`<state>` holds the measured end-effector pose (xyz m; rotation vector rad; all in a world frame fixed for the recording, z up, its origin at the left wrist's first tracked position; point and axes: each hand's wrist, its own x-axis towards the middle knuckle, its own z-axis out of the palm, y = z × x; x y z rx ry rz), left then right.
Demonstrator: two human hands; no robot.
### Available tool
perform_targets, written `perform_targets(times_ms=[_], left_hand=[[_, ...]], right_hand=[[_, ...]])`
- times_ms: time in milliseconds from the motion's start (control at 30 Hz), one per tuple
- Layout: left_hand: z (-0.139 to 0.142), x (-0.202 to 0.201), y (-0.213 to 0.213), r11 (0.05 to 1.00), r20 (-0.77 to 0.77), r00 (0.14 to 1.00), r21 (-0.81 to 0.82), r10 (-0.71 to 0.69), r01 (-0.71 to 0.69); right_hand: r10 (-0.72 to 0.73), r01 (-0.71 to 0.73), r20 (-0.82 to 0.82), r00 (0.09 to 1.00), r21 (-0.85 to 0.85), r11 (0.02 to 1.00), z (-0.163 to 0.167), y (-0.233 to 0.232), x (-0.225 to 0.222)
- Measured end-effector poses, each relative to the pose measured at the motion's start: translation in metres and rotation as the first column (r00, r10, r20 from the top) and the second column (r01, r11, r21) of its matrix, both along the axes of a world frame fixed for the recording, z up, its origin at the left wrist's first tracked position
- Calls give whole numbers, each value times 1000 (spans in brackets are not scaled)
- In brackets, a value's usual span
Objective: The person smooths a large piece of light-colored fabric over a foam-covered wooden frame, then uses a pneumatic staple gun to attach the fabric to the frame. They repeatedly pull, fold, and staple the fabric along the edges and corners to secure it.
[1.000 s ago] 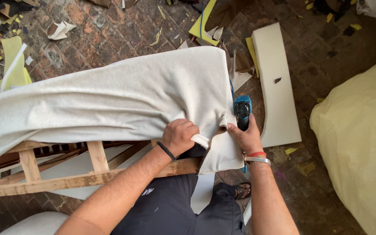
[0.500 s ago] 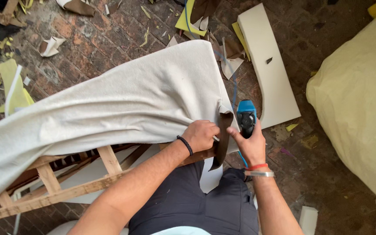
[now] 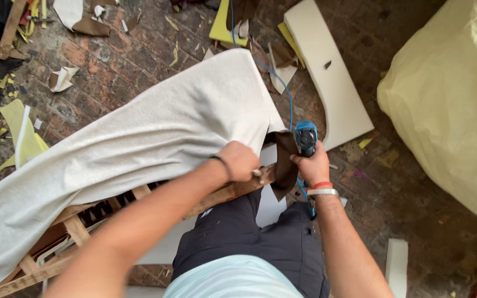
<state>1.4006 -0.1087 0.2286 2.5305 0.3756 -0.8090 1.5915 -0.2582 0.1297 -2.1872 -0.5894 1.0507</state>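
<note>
Left hand: the left hand (image 3: 242, 160) is curled closed, its fingers pinching the near right edge of the white fabric (image 3: 139, 149) and pressing it against the wooden frame (image 3: 216, 196).
Right hand: the right hand (image 3: 311, 165) is wrapped tight around the grip of a blue pneumatic staple gun (image 3: 306, 137), fingers fully closed; red and silver bands sit on the wrist.
Staple gun: it stands just right of the left hand, its nose pointing down at the frame's right end, beside a dark brown flap (image 3: 284, 163) that hangs there.
Hose: a blue air hose (image 3: 282, 83) runs from the staple gun toward the far side of the floor.
Fabric: it drapes over the frame from near left to far right, covering most of its top.
Frame: bare wooden rails and slats show along the near side, under the fabric.
Surroundings: a white foam panel (image 3: 327, 72) lies on the brick floor (image 3: 117, 60) to the far right, a large yellow bag (image 3: 454, 99) fills the right side, and yellow and white scraps (image 3: 23, 132) litter the left.
</note>
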Motion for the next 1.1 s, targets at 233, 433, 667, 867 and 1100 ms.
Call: perform_targets(times_ms=[233, 433, 667, 867, 1100], left_hand=[[-2, -39, 76, 794, 128, 789, -211, 601, -570], [-54, -30, 116, 158, 484, -25, -334, 874, -929], [-60, -18, 9, 523, 572, 286, -306, 769, -796], [-117, 50, -17, -570, -519, -235, -739, 821, -359], [-122, 67, -8, 203, 143, 175, -216, 974, -955]], right_hand=[[154, -152, 112, 982, -27, 988, 12, 16, -23], [168, -149, 112, 979, -157, 976, 38, 19, -37], [186, -182, 72, 980, -51, 982, 48, 19, -27], [161, -160, 12, 987, -59, 985, 53, 14, -25], [311, -313, -99, 945, 2, 950, 67, -5, 3]])
